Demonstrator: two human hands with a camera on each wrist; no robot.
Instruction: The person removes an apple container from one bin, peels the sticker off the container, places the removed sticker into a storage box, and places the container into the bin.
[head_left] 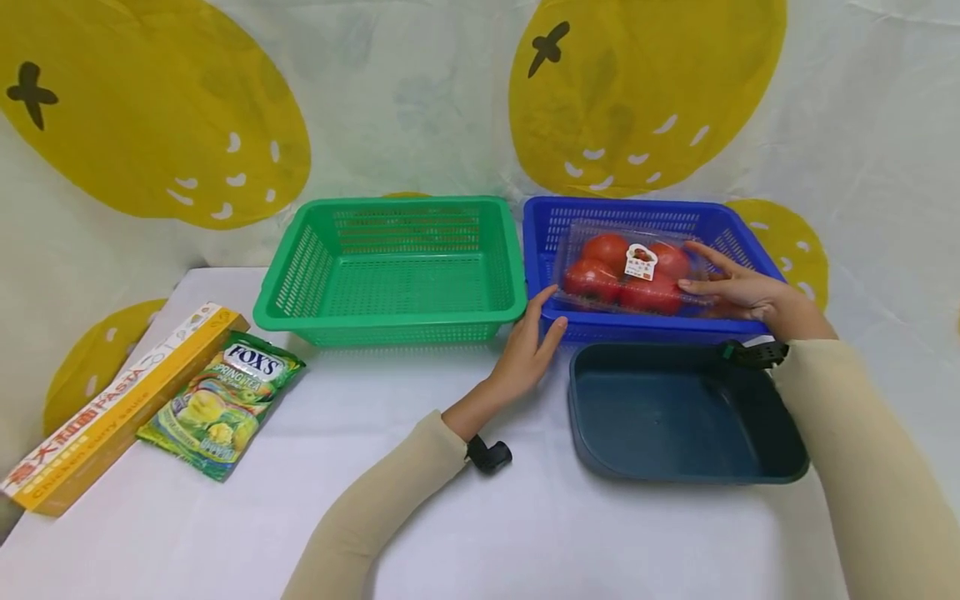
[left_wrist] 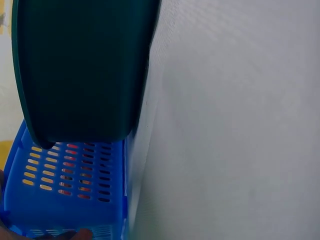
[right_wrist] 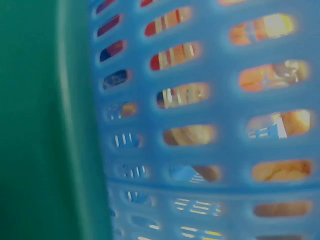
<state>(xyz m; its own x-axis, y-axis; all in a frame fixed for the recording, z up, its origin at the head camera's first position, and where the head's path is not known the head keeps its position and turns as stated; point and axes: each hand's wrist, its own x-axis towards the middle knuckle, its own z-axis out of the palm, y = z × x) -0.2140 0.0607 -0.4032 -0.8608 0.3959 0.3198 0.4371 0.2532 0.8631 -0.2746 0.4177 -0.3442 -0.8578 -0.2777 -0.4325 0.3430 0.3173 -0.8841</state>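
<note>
A clear plastic pack of tomatoes [head_left: 651,292] with a white label sits tilted inside the blue basket [head_left: 738,321]. My right hand [head_left: 738,287] holds its right end, thumb on top. Through the blue basket's slots, bits of red and of the hand show in the right wrist view. My left hand [head_left: 521,354] is at the left front corner of the blue basket, fingers extended toward the pack's left end; whether they touch the pack I cannot tell. Part of that hand's fingers [left_wrist: 82,234] shows at the lower edge of the left wrist view.
A dark teal tub [head_left: 660,425] stands in front of the blue basket, under my right forearm. To the left is a green basket [head_left: 390,321]. A yellow pasta box [head_left: 123,408] and a green FOX'S candy bag [head_left: 225,404] lie at the far left of the white table [head_left: 360,400].
</note>
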